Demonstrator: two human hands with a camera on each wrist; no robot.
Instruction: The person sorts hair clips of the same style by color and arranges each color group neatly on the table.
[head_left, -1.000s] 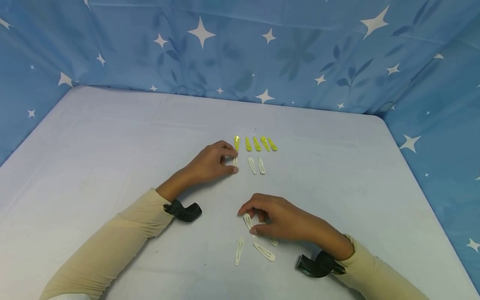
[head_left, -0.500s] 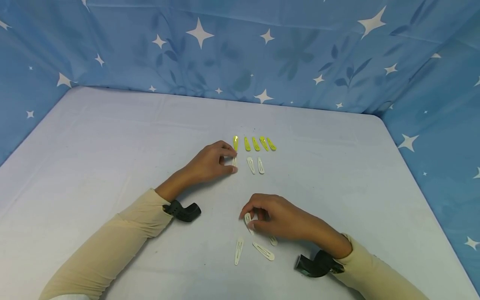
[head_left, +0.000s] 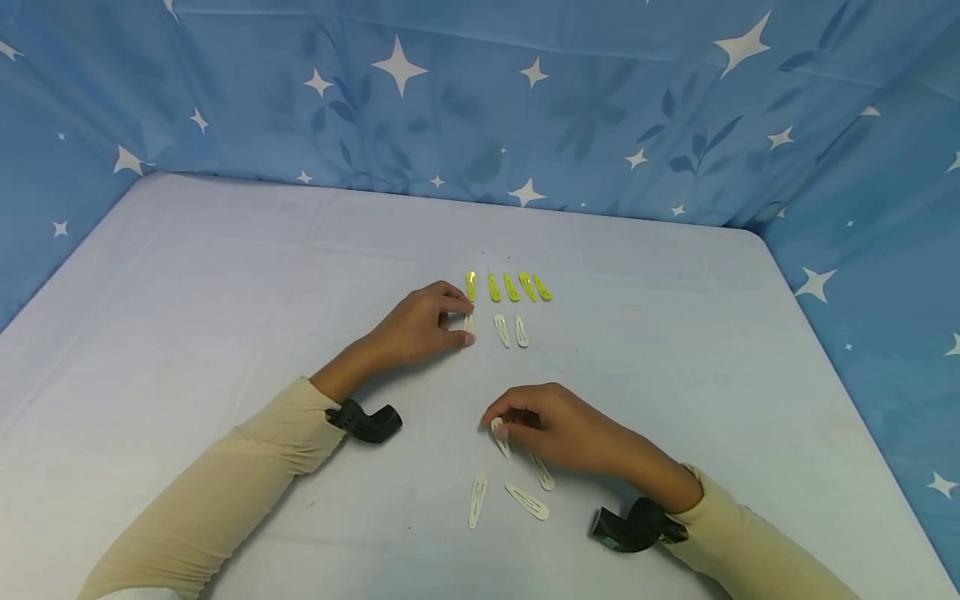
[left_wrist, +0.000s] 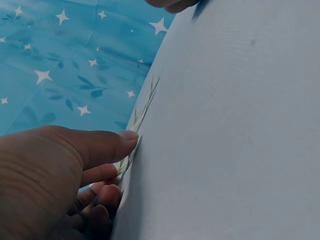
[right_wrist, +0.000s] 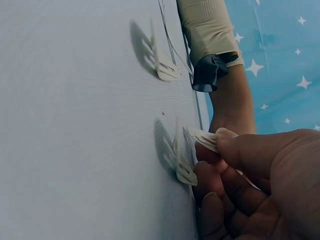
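In the head view my left hand has its thumb and forefinger at the two ends of a white snap hair clip lying on the table, pinching it lengthwise. Nearer the front, my right hand pinches another white snap hair clip between thumb and forefinger. The right wrist view shows this pinched clip held by one end, with its other end sticking out over the cloth. Beside the right hand's fingers lies a further white clip. Two white clips lie right of the left hand.
Several yellow snap clips form a row behind the white ones. Two loose white clips, one upright and one slanted, lie at the front. A white cloth covers the table, and a blue star-patterned curtain hangs behind.
My right hand has drawn its white clip slightly away from me, uncovering more of the clip beside its fingers. The left hand stays at its clip.
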